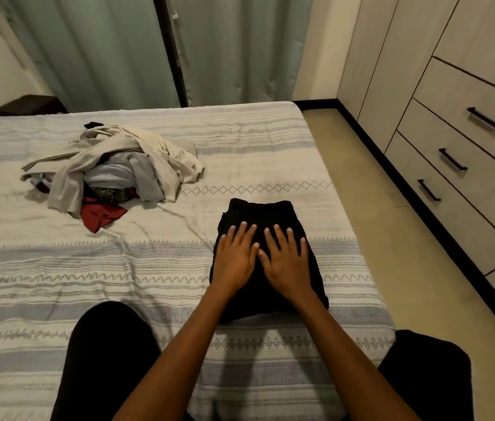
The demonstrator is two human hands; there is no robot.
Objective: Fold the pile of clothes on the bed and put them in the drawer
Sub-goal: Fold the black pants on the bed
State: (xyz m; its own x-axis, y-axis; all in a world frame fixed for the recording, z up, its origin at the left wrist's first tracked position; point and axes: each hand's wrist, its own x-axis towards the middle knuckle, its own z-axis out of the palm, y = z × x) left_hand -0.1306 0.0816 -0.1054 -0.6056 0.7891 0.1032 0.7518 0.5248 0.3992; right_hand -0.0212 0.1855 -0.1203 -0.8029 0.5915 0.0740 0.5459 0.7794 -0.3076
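A folded black garment (258, 212) lies on the striped bed (42, 268) near its right edge. My left hand (234, 256) and my right hand (285, 261) lie flat side by side on top of it, fingers straight and spread. A loose pile of clothes (112, 165), beige, grey, dark patterned and red, sits farther back on the left of the bed. The drawers (459, 165) with black handles are shut in the wardrobe on the right.
A strip of beige floor (386, 189) runs between the bed and the wardrobe. Green curtains (112, 50) hang behind the bed. A dark box (30, 104) stands at the far left. My knees in black show at the bottom.
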